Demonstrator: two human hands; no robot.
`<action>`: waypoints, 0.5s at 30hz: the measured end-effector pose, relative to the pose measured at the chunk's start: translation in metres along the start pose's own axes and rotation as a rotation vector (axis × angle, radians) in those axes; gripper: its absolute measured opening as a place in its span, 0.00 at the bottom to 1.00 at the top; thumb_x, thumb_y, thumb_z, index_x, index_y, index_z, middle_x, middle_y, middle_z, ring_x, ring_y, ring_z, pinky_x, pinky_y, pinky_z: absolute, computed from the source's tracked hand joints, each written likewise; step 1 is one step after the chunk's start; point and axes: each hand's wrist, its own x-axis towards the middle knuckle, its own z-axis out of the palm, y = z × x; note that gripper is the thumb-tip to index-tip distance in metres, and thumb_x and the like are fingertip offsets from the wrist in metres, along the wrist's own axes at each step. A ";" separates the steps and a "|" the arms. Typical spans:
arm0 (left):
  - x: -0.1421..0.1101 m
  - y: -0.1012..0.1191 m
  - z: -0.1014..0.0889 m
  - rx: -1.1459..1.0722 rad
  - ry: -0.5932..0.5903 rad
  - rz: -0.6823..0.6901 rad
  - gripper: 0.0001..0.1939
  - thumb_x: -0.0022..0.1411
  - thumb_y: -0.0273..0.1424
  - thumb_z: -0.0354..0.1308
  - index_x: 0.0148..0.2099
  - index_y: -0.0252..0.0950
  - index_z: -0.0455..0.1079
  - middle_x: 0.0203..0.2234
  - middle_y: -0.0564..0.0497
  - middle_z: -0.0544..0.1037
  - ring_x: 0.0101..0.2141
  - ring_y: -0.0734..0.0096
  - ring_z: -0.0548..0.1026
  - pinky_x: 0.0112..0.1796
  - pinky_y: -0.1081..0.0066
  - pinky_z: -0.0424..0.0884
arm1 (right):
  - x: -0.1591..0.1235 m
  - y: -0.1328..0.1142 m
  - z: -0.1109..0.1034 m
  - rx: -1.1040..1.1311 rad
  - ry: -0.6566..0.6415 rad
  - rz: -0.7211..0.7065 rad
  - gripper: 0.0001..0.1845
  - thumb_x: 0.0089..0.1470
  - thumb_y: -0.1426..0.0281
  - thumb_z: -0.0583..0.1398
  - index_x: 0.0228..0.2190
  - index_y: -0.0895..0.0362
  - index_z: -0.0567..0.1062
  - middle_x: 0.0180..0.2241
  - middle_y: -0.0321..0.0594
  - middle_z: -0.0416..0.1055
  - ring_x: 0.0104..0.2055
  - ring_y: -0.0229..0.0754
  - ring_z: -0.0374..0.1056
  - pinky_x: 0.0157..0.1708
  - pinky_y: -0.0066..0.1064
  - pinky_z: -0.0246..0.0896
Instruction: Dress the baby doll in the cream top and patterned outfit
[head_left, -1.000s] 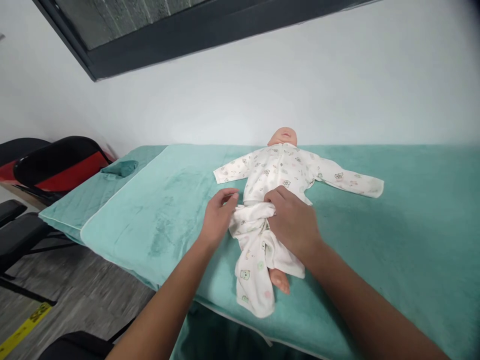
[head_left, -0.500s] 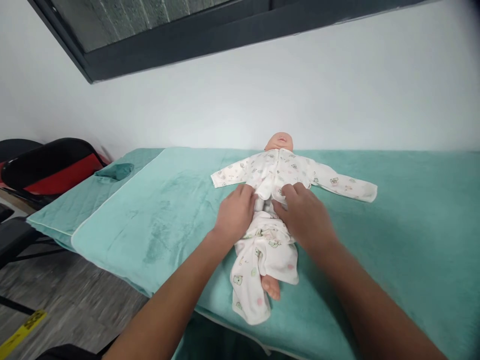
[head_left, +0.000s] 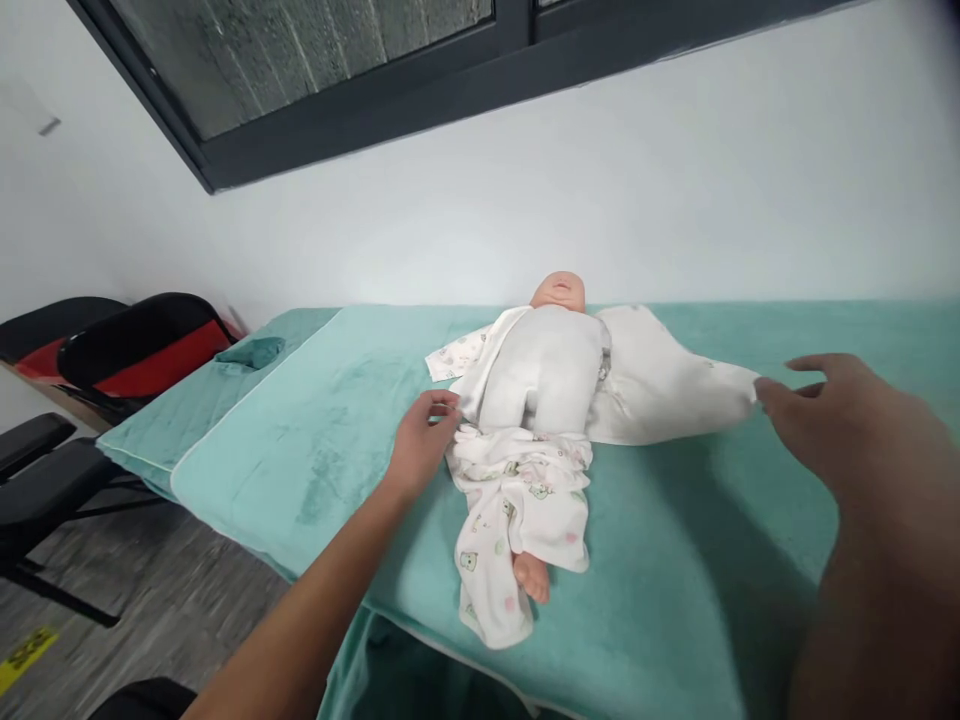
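Observation:
A baby doll (head_left: 544, 360) lies on its back on the bed, its soft body white and its head towards the wall. Its white printed baby shirt (head_left: 652, 385) is spread apart at the front, the plain inner side showing on the right. My left hand (head_left: 426, 435) pinches the shirt's edge at the doll's left side in view. Out to the right, my right hand (head_left: 847, 430) has thumb and fingers at the tip of the spread part, pinching it. Printed baby trousers (head_left: 525, 490) are bunched below the doll's body, with one foot (head_left: 532, 577) poking out.
The doll rests on a bed with a green cover (head_left: 322, 440), set against a white wall (head_left: 450, 220). A dark window frame (head_left: 360, 100) is above. Black and red chairs (head_left: 150, 345) stand at the left, beside the bed's end with a face hole (head_left: 251, 353).
My hands have moved apart from the doll's middle. The shirt front has opened, uncovering the white body, and its right part is pulled out to the right.

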 end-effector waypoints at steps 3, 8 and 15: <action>-0.005 0.008 -0.011 0.026 -0.348 0.038 0.10 0.55 0.33 0.59 0.40 0.37 0.74 0.36 0.49 0.77 0.37 0.67 0.73 0.38 0.71 0.67 | -0.021 -0.018 0.008 0.038 -0.122 -0.084 0.12 0.50 0.59 0.59 0.36 0.50 0.74 0.32 0.48 0.76 0.30 0.48 0.67 0.32 0.44 0.56; -0.008 0.022 -0.034 0.063 -0.703 -0.025 0.12 0.55 0.32 0.59 0.43 0.37 0.73 0.32 0.50 0.76 0.32 0.69 0.71 0.34 0.72 0.67 | -0.067 -0.082 0.034 0.318 -0.655 -0.523 0.10 0.54 0.60 0.57 0.28 0.53 0.74 0.30 0.37 0.74 0.31 0.42 0.67 0.32 0.34 0.58; -0.008 0.020 -0.031 0.131 -0.656 0.227 0.05 0.55 0.33 0.61 0.33 0.38 0.71 0.42 0.47 0.74 0.42 0.65 0.71 0.43 0.68 0.68 | -0.076 -0.083 0.033 0.446 -0.918 -0.646 0.09 0.52 0.60 0.62 0.32 0.52 0.74 0.34 0.36 0.72 0.37 0.42 0.67 0.37 0.33 0.61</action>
